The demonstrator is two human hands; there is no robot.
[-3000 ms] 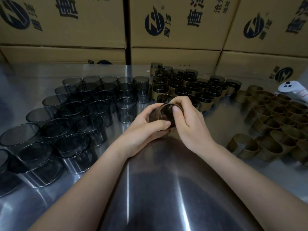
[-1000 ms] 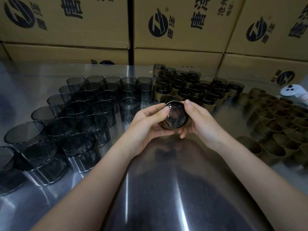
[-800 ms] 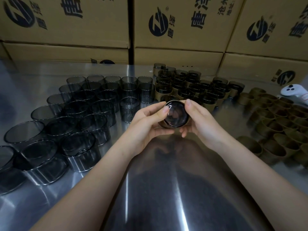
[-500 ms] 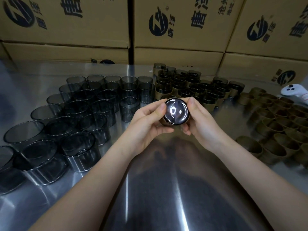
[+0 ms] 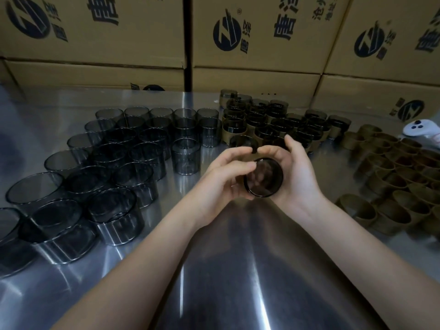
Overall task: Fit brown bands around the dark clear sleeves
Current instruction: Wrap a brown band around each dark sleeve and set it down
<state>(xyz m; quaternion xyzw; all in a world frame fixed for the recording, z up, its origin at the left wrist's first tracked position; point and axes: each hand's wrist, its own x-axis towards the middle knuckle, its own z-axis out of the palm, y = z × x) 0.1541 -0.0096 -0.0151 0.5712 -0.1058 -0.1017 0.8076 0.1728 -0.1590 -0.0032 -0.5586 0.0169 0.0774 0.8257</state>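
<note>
Held one dark clear sleeve (image 5: 263, 178) just above the steel table (image 5: 238, 270), near its middle, round mouth turned toward the camera. Gripped it from both sides: left hand (image 5: 223, 179) with thumb and fingers curled onto the left rim, right hand (image 5: 295, 177) cupped under and behind, fingers bent over the top, thumb lifted apart. Could not tell whether a band sat round it, the wall being covered by both palms.

Stood hemmed in all round: bare sleeves (image 5: 114, 163) upright and crowded on the left, banded sleeves (image 5: 273, 125) packed close behind the hands and partly hidden by the fingertips, loose brown bands (image 5: 400, 177) heaped on the right, a white controller (image 5: 419, 131) beyond them at the edge, printed cardboard boxes (image 5: 257, 32) walling the back.

Counted one held sleeve, two hands, one controller, at least six boxes in two tiers. Counted over twenty bare sleeves. Could not count the banded sleeves or the bands exactly, too overlapped.
</note>
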